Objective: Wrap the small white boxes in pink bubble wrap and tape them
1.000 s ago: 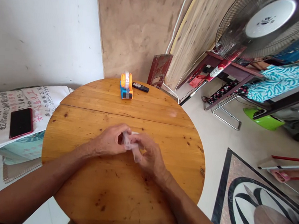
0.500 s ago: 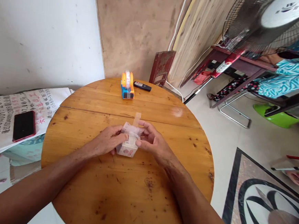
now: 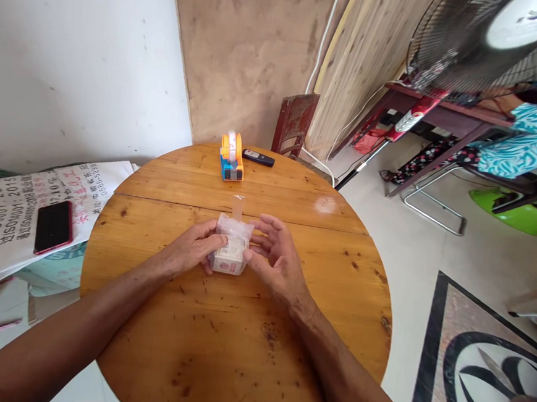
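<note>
A small box in whitish bubble wrap [image 3: 231, 252] sits on the round wooden table, with red print showing through its near side. From its far edge a strip of clear tape [image 3: 237, 206] sticks out. My left hand [image 3: 198, 245] grips the box's left side, thumb on top. At the right side, my right hand [image 3: 279, 259] is open with fingers spread. Its thumb tip is at the box's edge; whether it presses there I cannot tell. Farther back stands an orange and blue tape dispenser [image 3: 231, 158] with a roll in it.
A black remote-like object [image 3: 259, 157] lies beside the dispenser on the table [image 3: 219, 358]. At left, a phone [image 3: 54, 227] rests on a printed white sack [image 3: 12, 205]. Behind are a wooden chair [image 3: 295, 125] and a standing fan [image 3: 471, 49]; a person sits at the far right.
My right fingers have come away from the tape strip and spread. The strip now points straighter back, and the box is turned slightly. My left hand keeps its grip.
</note>
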The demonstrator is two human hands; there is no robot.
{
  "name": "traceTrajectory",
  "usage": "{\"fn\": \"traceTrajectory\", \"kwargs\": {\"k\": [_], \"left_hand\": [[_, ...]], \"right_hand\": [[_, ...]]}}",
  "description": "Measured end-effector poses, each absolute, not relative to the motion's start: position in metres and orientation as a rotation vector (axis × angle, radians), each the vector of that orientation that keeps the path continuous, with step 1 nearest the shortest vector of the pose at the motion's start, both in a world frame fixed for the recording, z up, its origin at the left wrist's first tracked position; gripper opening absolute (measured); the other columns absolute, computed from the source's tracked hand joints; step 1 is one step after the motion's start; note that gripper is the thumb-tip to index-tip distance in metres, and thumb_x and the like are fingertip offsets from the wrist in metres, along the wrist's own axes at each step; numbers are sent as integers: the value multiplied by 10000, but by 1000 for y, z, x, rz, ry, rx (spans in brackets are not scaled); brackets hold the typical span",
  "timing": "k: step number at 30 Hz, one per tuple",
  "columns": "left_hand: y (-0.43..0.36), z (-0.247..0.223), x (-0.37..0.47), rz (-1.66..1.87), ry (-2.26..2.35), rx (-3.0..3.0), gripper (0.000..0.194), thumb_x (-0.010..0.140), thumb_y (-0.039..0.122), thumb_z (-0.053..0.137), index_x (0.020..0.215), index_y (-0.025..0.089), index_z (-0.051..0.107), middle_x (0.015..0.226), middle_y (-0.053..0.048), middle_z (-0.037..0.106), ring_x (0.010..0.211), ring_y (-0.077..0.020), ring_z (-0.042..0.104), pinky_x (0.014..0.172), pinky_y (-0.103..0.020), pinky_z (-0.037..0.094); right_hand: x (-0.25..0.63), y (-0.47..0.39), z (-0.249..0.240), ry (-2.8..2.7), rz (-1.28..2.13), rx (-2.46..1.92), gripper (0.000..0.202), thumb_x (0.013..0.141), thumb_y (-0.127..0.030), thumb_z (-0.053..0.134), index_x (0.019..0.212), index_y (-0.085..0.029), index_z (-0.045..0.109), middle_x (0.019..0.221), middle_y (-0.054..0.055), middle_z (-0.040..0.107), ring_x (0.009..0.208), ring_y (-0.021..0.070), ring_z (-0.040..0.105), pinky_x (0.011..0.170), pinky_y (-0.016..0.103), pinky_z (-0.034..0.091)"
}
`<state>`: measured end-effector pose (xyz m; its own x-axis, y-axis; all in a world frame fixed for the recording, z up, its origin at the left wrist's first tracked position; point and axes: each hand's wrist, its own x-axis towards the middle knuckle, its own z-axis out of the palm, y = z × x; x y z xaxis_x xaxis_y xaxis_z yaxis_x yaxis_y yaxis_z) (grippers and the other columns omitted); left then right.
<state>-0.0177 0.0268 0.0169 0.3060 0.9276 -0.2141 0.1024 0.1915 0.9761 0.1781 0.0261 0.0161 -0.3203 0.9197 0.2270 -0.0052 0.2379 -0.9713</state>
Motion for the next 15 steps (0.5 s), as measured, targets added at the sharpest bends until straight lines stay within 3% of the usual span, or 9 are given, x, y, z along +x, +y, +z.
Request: {"fn": "traceTrajectory", "kwargs": {"k": [5, 15], "left_hand": [[28, 18, -18, 804, 1091, 1153, 375, 786, 396, 604, 1062, 141, 606, 839, -41, 621, 662, -148, 615, 456, -247, 564], [27, 16, -20, 773, 1018, 1211, 377, 821, 378, 595, 1125, 155, 594, 938, -59, 650, 716, -149, 632, 474, -231, 568]], "right_hand": [[179, 24, 18, -1786, 1042, -861, 272, 851, -299, 650, 1109, -268, 569, 1288, 93, 542, 1140, 226, 591, 934, 396, 523], [180, 28, 13, -1956, 838, -880, 266, 884, -258, 601, 1147, -245, 645, 1234, 98, 553, 1130, 204, 565, 909, 348, 506]]}}
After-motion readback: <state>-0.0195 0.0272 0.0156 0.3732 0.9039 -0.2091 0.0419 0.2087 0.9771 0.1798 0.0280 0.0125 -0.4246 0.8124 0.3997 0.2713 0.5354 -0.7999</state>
